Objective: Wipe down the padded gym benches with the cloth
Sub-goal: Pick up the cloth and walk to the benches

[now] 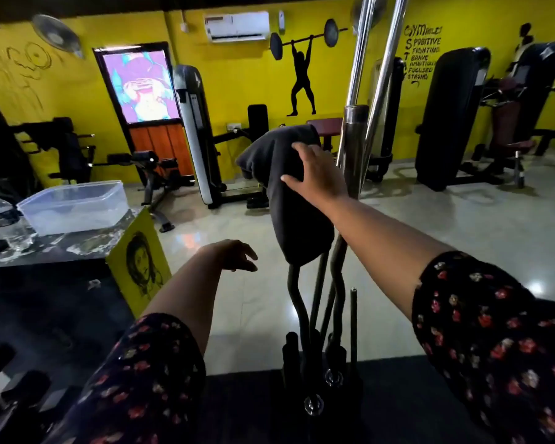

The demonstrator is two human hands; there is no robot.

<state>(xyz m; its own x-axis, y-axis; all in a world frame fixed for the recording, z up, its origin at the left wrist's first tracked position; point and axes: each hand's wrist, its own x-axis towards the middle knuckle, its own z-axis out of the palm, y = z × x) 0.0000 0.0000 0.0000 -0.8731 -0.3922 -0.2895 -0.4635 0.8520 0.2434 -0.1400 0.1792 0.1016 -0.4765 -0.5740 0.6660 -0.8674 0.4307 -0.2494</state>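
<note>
A dark grey cloth (pixel 289 200) hangs draped over the tops of upright curl bars (pixel 314 299) standing in a rack in front of me. My right hand (pixel 318 173) lies flat on the cloth's upper right side, fingers spread over it. Lower and to the left, my left hand (pixel 234 254) hovers with fingers apart, holding nothing, clear of the cloth. A maroon padded bench seat (pixel 326 126) shows behind the cloth, far across the room.
A dark counter (pixel 45 251) at left carries a clear plastic tub (pixel 74 206) and a water bottle (pixel 7 222); a yellow portrait panel (pixel 141 261) leans on its end. Chrome posts (pixel 362 91) rise just right of the cloth. Gym machines line the yellow walls beyond open tiled floor.
</note>
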